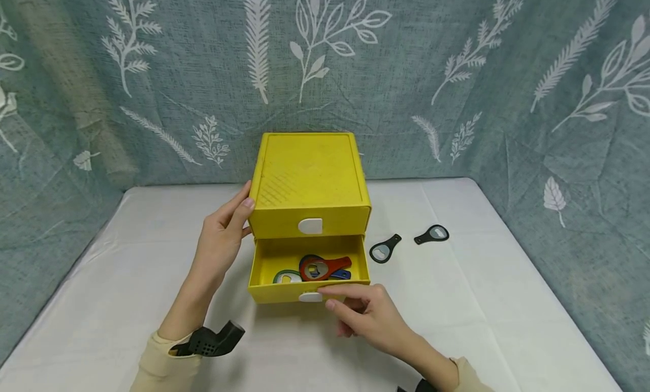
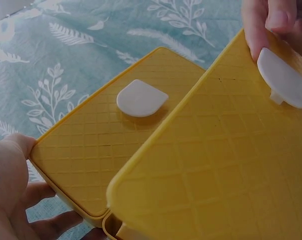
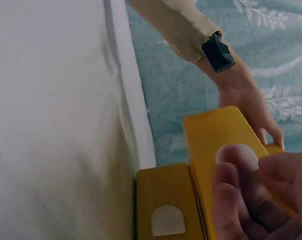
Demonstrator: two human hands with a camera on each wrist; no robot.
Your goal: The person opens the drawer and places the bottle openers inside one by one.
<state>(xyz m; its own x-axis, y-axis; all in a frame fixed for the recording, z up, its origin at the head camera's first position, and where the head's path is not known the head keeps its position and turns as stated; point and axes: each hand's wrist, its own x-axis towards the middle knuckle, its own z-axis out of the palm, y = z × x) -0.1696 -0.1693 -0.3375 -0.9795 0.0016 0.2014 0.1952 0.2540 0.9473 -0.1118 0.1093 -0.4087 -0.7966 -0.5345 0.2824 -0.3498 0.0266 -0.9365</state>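
A yellow drawer box stands at the back of a white-covered table, its open drawer pulled out below the top one. My left hand rests against the box's left side, thumb at the front corner. At the open drawer's white handle is my right hand, index fingertip touching the handle's edge and thumb apart. Inside lie a red bottle opener, a blue one beneath it and a green-rimmed one. A further closed drawer shows below in the right wrist view.
Two black bottle openers lie on the table right of the box. Behind and at both sides hangs a green-blue leaf-patterned cloth. Black wrist cameras sit on both forearms.
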